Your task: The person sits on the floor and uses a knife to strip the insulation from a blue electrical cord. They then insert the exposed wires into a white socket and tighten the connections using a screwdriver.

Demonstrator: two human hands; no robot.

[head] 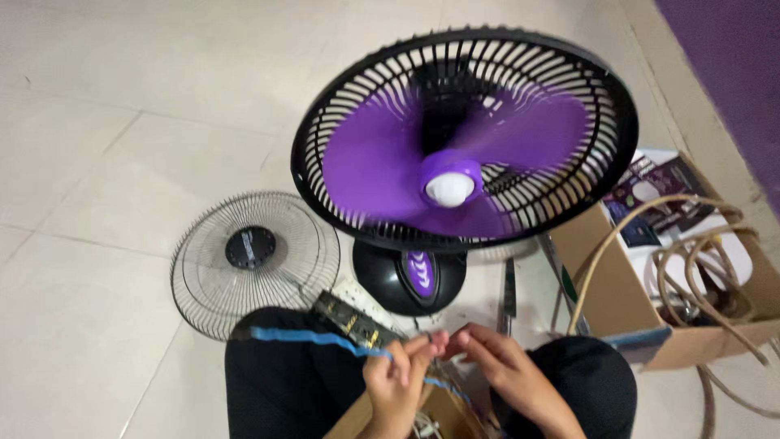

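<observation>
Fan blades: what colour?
Purple, behind a black grille, with a white hub cap; the fan blades show in the head view, slightly motion-blurred.

I am looking down at a floor of pale glossy tiles, smooth and faintly shining. A fan is standing on it, its black grille looking like moulded matt plastic, its purple blades showing as smooth plastic, blurred. Its black base is gleaming like polished plastic. Beside it a loose guard of thin bright metal wire is lying flat. My left hand is pinching a strip of blue tape, matt and slightly crinkled, while my right hand is touching it. A brown cardboard box is looking dull and papery, and tan rubbery hoses are coiling over it.
</observation>
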